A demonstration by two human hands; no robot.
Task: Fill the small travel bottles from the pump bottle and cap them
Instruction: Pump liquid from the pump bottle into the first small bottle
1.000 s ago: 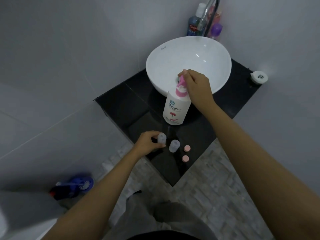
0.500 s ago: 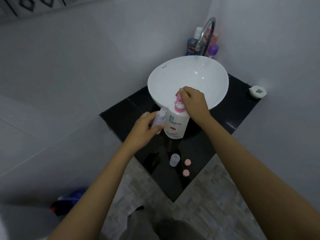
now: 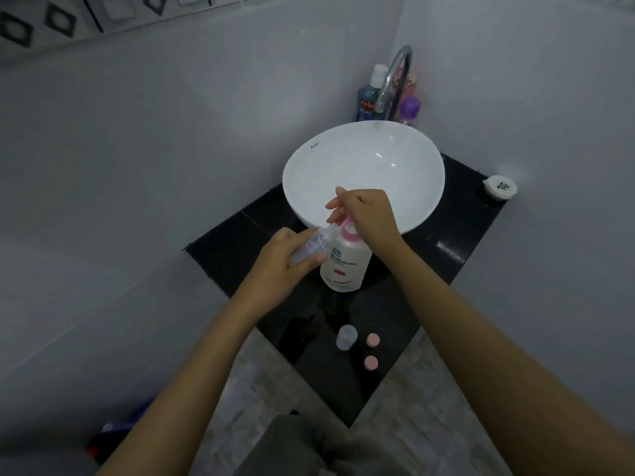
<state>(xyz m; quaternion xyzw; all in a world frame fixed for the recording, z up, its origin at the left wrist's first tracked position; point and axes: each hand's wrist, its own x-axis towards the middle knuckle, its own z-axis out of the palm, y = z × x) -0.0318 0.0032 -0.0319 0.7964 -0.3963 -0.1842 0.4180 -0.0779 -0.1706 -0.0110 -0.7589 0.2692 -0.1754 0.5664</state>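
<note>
A white pump bottle (image 3: 345,266) with a pink pump head stands on the black counter (image 3: 443,249) in front of the basin. My right hand (image 3: 367,211) rests on top of the pump head, covering most of it. My left hand (image 3: 285,266) grips a small clear travel bottle (image 3: 318,240), tilted with its mouth at the pump's nozzle. A second clear travel bottle (image 3: 346,336) stands uncapped near the counter's front corner. Two pink caps (image 3: 372,340) (image 3: 371,362) lie beside it.
A white round basin (image 3: 364,166) sits behind the pump bottle, with a chrome tap (image 3: 395,77) above it. Several toiletry bottles (image 3: 369,94) stand behind the tap. A small white round container (image 3: 500,186) sits at the counter's right corner. Walls close in on both sides.
My left hand lifted one travel bottle off the counter and brought it up to the pump's nozzle, tilting it. My right hand stayed on the pump head. The view shifted upward.
</note>
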